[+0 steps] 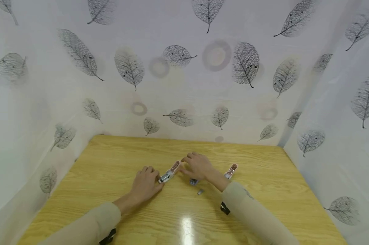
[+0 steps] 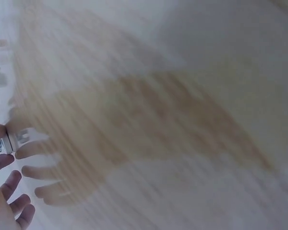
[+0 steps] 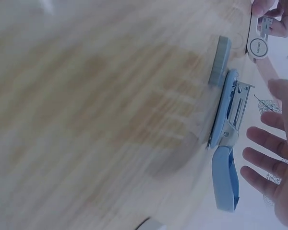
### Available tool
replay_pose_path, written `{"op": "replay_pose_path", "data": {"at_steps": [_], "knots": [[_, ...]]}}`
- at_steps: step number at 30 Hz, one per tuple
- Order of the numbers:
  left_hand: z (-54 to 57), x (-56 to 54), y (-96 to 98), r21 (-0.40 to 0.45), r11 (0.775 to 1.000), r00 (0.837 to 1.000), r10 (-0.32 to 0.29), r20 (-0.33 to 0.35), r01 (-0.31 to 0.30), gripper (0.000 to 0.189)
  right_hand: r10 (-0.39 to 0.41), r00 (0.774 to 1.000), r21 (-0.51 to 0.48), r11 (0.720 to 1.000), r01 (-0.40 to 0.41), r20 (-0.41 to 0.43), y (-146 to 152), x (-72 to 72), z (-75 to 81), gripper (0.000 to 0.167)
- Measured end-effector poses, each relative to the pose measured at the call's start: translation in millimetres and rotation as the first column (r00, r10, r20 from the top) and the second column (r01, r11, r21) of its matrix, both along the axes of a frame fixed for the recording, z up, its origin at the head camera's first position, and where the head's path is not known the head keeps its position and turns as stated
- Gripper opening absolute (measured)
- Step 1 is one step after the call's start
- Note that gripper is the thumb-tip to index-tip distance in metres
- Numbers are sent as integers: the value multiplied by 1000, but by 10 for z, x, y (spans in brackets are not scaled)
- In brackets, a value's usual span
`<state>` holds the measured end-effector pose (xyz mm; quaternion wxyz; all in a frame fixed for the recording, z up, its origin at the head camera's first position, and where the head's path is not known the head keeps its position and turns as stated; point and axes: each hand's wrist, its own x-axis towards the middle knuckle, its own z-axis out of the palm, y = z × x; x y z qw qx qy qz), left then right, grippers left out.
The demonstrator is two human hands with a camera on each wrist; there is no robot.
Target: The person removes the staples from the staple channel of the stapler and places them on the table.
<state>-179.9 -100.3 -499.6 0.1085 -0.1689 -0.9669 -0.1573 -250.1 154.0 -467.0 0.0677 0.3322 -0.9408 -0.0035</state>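
Note:
An opened stapler with a pale pink handle lies slanted between the hands. The left hand pinches its near-left metal end between thumb and index finger; the other fingers are spread, as the left wrist view shows. The right hand is at the far pink end, its thumb side touching or close to it. Its fingers are fairly straight and apart. Below that hand, a blue stapler sits opened on the table, mostly hidden by the hand in the head view. Beside it lies a small grey strip of staples.
Another opened pink stapler lies right of the right wrist, partly behind the forearm. The wooden table carries everything. Leaf-patterned sheeting stands at its back and both sides.

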Motion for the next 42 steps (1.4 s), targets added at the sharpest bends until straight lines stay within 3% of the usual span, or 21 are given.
{"op": "replay_pose_path", "data": {"at_steps": [6, 9, 12, 16, 20, 27, 29, 32, 37, 39, 42], "knots": [[-27, -22, -32, 12, 1000, 1000, -4, 16, 4, 25, -14, 1000, -95, 995, 11, -26, 67, 140, 8, 36], [-33, -18, -40, 24, 1000, 1000, -9, 9, 9, 25, -33, 999, -212, 976, 40, 35, 56, 217, 18, 32], [-32, -17, -46, 31, 999, 1000, -16, -9, 16, 24, -55, 989, -351, 931, 101, 140, 23, 277, 41, 27], [-35, -21, -51, 26, 999, 999, -22, -27, 22, 25, -49, 955, -518, 831, 201, 292, -31, 330, 65, 20], [-36, -25, -51, 23, 999, 999, -23, -33, 24, 26, 10, 900, -628, 719, 297, 437, -93, 347, 58, 16], [-25, -15, -43, 21, 999, 999, -27, -29, 28, 26, 114, 709, -649, 523, 553, 696, -277, 357, -34, 18], [-21, -17, -37, 23, 999, 999, -29, -19, 30, 26, 113, 685, -639, 495, 589, 720, -341, 363, -58, 18], [-18, -20, -35, 27, 999, 999, -32, -4, 32, 25, 90, 690, -635, 490, 597, 718, -435, 373, -87, 18], [-19, -31, -47, 37, 999, 1000, -32, 1, 31, 24, 36, 729, -625, 545, 559, 683, -565, 376, -90, 17], [-20, -38, -48, 43, 998, 999, -37, -6, 37, 24, 29, 728, -617, 555, 558, 685, -596, 373, -84, 17], [-35, -49, -43, 42, 998, 999, -44, -15, 45, 24, 42, 693, -601, 537, 592, 719, -621, 362, -102, 16]]}}
